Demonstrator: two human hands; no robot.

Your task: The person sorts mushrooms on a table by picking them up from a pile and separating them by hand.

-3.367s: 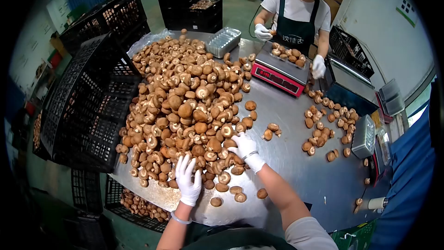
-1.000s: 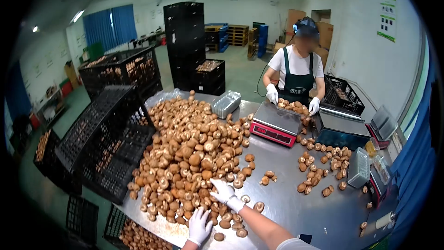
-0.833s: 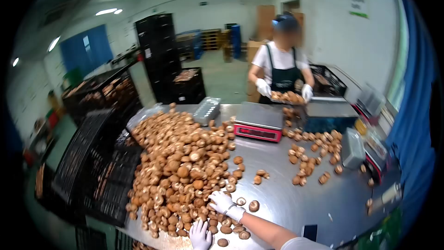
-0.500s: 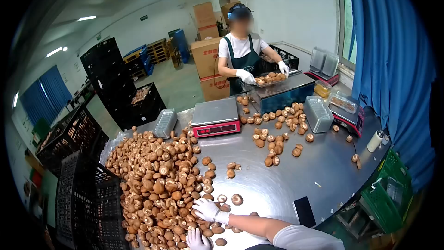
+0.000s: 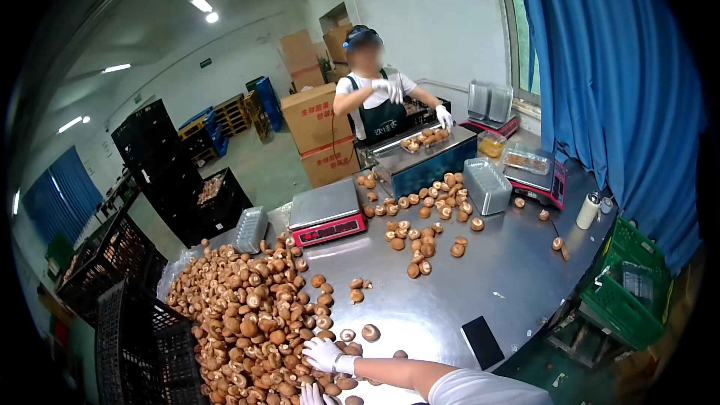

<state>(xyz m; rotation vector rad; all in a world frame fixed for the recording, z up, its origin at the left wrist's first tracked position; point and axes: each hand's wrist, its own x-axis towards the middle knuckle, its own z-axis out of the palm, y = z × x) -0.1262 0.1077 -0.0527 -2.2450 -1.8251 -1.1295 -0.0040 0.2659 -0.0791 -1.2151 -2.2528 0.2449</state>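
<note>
My right hand (image 5: 322, 354), in a white glove, lies palm down at the right edge of a large heap of brown mushrooms (image 5: 247, 307), its fingers spread over the caps. Just below it, at the bottom edge of the view, my left hand (image 5: 313, 396) is gloved too and partly cut off. Its visible fingers are apart and touch the heap. Neither hand visibly grips a mushroom. A few loose mushrooms (image 5: 370, 333) lie on the metal table (image 5: 420, 304) beyond my right hand.
A scale (image 5: 326, 214) and clear trays (image 5: 251, 230) stand behind the heap. Across the table a co-worker (image 5: 379, 109) has one gloved hand raised, the other beside mushrooms on a raised metal surface. A phone (image 5: 482, 342) lies right; black crates (image 5: 124, 341) stand left, a green crate (image 5: 626, 285) right.
The view has turned, shifting the surroundings left. The co-worker has let go of the mushrooms and raised one hand. My hands remain at the heap's edge.
</note>
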